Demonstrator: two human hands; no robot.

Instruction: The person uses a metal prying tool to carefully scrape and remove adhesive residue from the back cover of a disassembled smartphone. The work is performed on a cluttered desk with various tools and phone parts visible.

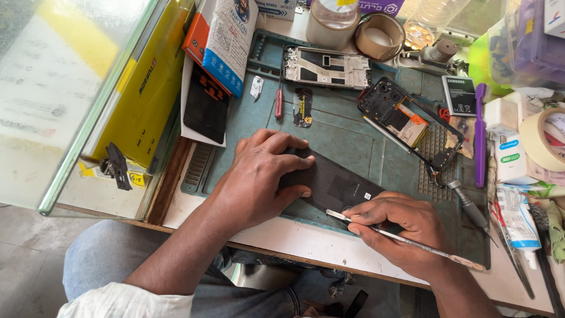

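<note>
Black phone panel (335,185) lies flat, centre of frame, on a teal mat (347,135), near the mat's lower edge. Left hand (259,176) rests palm down on the panel's left end, fingers spread and pressing, gripping nothing. Right hand (400,229), lower right of centre, pinches a thin metal pry tool (412,240) between thumb and fingers; tool tip sits at the panel's lower edge, handle running out to the lower right. Above the panel: a small red screwdriver (279,101) and a silver phone frame (326,68), top centre. A dark phone shell (406,123) with exposed parts lies tilted, upper right of the panel. Purple toothbrush (479,135) stands along the mat's right edge, glue tube (518,221) below it. Tape roll (379,36) at top. Yellow box (147,88) behind glass, upper left.
</note>
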